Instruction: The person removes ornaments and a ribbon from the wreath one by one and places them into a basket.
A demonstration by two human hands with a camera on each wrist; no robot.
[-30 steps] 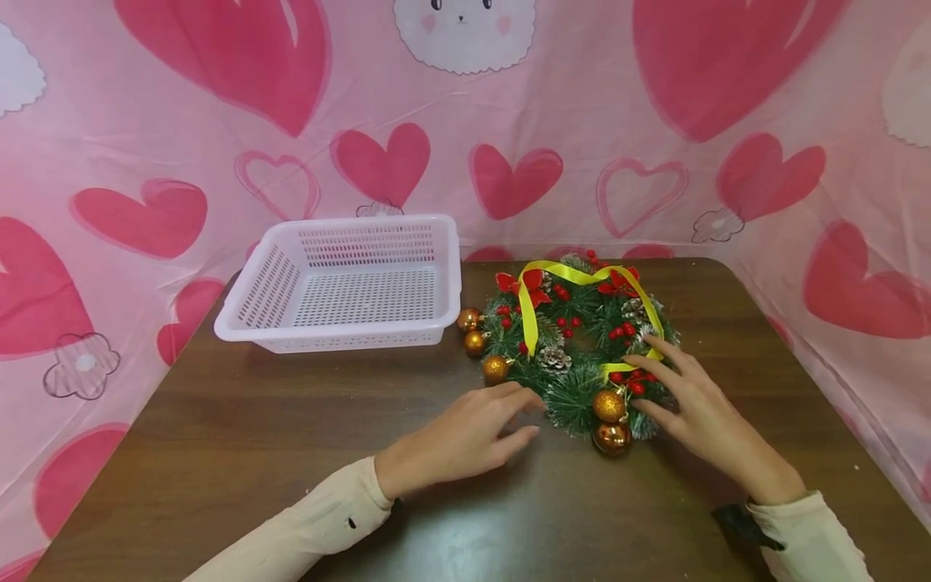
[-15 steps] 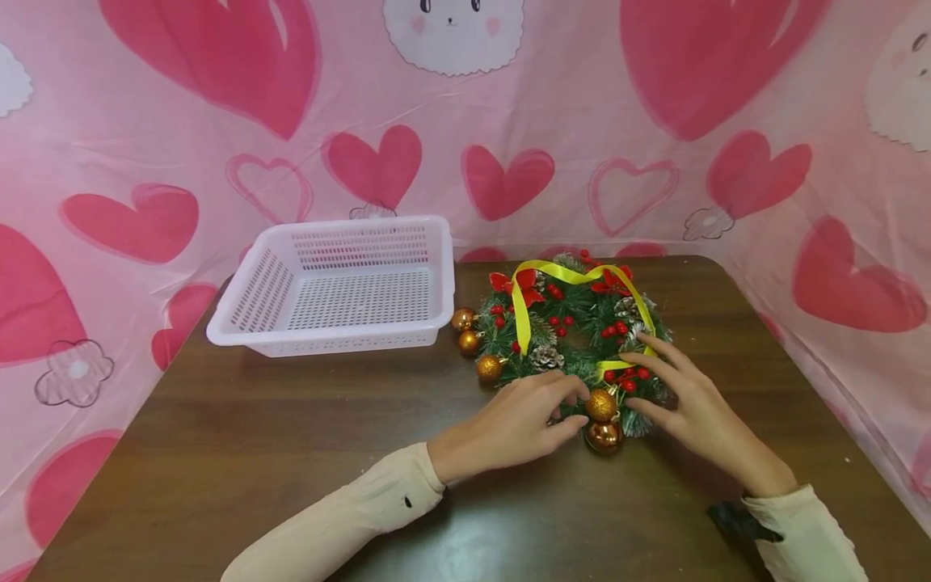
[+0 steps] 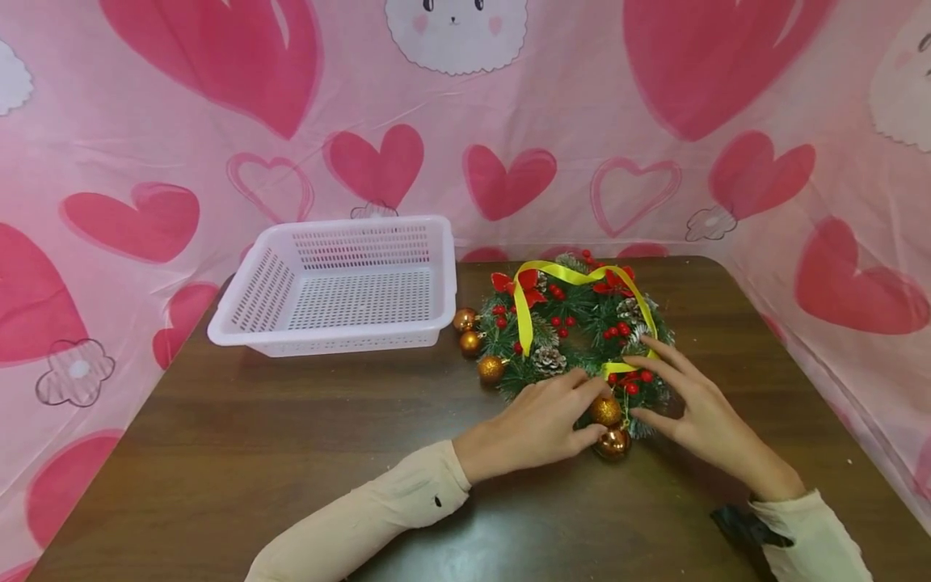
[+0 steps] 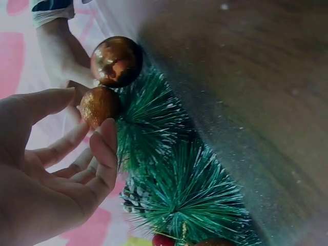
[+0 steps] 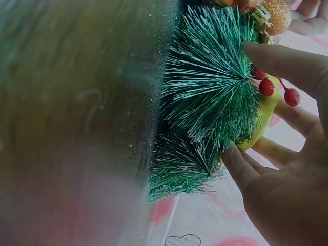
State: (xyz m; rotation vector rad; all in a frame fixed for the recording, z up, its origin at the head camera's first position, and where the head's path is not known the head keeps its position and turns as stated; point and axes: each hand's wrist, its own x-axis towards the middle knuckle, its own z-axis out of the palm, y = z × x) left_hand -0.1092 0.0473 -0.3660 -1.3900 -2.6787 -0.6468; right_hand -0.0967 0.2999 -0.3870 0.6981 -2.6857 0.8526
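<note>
A green Christmas wreath (image 3: 575, 303) with red berries, pine cones, red bows and a yellow ribbon (image 3: 575, 273) lies at the right of the table. My left hand (image 3: 534, 424) reaches over its near side, its curled thumb and fingers around a glittery gold bauble (image 4: 100, 106). Beside that hangs a shiny copper bauble (image 4: 117, 61). In the left wrist view the fingertips meet the glittery bauble's lower side. Spread over the wreath's right edge, my right hand (image 3: 709, 412) has its fingers by the berries (image 5: 266, 87) and ribbon, with fingertips at the green needles.
A white perforated plastic basket (image 3: 364, 343) stands left of the wreath on the brown wooden table (image 3: 254, 453). Several more baubles (image 3: 490, 369) stick out at the wreath's left. Behind the table hangs a pink cloth (image 3: 436, 105) printed with hearts.
My left hand has moved right along the wreath's near side to the glittery bauble. The two near baubles have shifted slightly. The right hand stays nearly in place.
</note>
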